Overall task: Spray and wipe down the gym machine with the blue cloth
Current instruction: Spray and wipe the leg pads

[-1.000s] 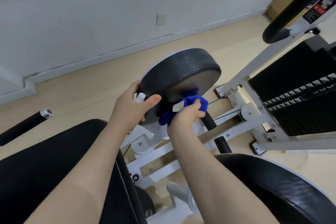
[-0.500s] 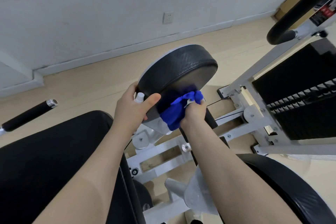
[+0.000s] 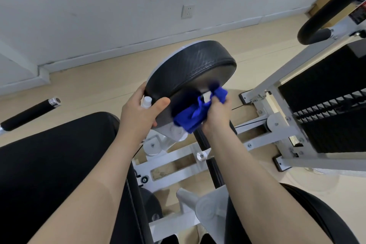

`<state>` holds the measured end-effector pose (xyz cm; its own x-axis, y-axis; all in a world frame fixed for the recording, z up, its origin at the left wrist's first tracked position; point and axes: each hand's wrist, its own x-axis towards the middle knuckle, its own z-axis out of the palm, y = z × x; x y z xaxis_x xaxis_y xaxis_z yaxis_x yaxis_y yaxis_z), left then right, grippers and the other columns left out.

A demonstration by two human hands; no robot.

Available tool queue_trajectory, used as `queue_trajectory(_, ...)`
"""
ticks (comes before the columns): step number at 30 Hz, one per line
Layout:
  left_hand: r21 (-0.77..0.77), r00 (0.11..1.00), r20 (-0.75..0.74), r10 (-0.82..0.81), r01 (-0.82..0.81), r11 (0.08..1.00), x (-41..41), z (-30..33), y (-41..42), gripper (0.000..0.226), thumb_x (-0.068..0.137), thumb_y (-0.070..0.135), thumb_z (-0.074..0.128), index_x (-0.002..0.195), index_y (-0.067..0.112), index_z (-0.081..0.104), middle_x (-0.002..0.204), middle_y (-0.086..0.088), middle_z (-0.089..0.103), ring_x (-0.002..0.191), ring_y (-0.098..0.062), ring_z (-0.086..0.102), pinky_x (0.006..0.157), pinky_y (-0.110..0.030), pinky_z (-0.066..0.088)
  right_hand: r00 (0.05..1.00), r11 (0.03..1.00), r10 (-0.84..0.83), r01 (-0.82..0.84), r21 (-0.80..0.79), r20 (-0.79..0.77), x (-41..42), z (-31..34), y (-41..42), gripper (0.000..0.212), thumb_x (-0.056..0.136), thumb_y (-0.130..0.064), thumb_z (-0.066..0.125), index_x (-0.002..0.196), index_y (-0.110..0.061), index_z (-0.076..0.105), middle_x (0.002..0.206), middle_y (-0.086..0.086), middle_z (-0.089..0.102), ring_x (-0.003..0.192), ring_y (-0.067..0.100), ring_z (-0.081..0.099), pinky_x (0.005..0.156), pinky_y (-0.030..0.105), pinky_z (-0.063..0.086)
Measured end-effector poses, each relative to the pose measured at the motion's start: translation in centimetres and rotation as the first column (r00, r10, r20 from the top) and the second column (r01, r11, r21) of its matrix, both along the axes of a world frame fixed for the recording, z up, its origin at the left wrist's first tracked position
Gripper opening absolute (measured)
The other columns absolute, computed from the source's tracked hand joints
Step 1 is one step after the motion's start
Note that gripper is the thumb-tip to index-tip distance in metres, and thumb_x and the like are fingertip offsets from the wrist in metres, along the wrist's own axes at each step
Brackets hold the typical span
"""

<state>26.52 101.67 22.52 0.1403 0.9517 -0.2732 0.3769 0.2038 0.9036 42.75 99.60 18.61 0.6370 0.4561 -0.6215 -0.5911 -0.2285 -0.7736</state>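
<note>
Light wood-look floor (image 3: 95, 85) meets a white baseboard (image 3: 118, 53) at the wall. The white steel machine frame (image 3: 178, 162) stands directly on it. 1 cardboard box (image 3: 324, 4) sits at the far right corner.

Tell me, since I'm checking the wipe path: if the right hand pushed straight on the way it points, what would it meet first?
Most likely the face of the round black padded cushion. The right hand grips the bunched blue cloth, apparently already against it, though depth is unclear.

Two hands (image 3: 138, 113) (image 3: 216, 114), one blue cloth (image 3: 193, 115), one round pad (image 3: 190, 69), one spray bottle (image 3: 147, 102).
</note>
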Motion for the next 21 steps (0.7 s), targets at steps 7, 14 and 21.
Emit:
queue_trajectory(7,-0.008,0.999,-0.028,0.018,-0.018,1.000,-0.2,-0.5,0.2,0.052,0.083,0.030,0.059,0.135,0.031,0.048,0.108,-0.004,0.062,0.055,-0.015,0.056,0.050,-0.014,0.045,0.996,0.993,-0.085,0.082,-0.080,-0.029,1.5,-1.2,1.1,0.020,0.092,-0.012,0.038,0.086,-0.028,0.046,0.088,-0.001,0.054,0.076,0.016,0.052,0.065,0.028,0.045)
queue_trajectory(14,-0.011,0.999,0.025,0.036,-0.036,0.999,0.0,-0.3,-0.4,0.054,0.076,0.031,0.059,0.130,0.030,0.051,0.096,-0.004,0.058,0.062,-0.014,0.054,0.046,-0.008,0.042,0.991,0.991,-0.131,0.132,0.018,-0.040,1.0,-0.3,1.6,0.026,0.087,0.004,0.033,0.082,-0.017,0.048,0.074,0.001,0.057,0.070,0.018,0.050,0.055,0.023,0.045)
queue_trajectory(21,-0.048,0.998,0.059,0.013,-0.010,0.999,-0.1,0.1,-0.3,0.053,0.077,0.031,0.065,0.128,0.032,0.053,0.090,-0.003,0.057,0.069,-0.017,0.053,0.051,-0.009,0.044,0.532,0.939,0.119,-0.334,0.079,0.838,2.1,10.4,1.1,0.024,0.077,-0.010,0.051,0.085,-0.023,0.069,0.115,0.005,0.059,0.105,0.018,0.055,0.092,0.031,0.045)
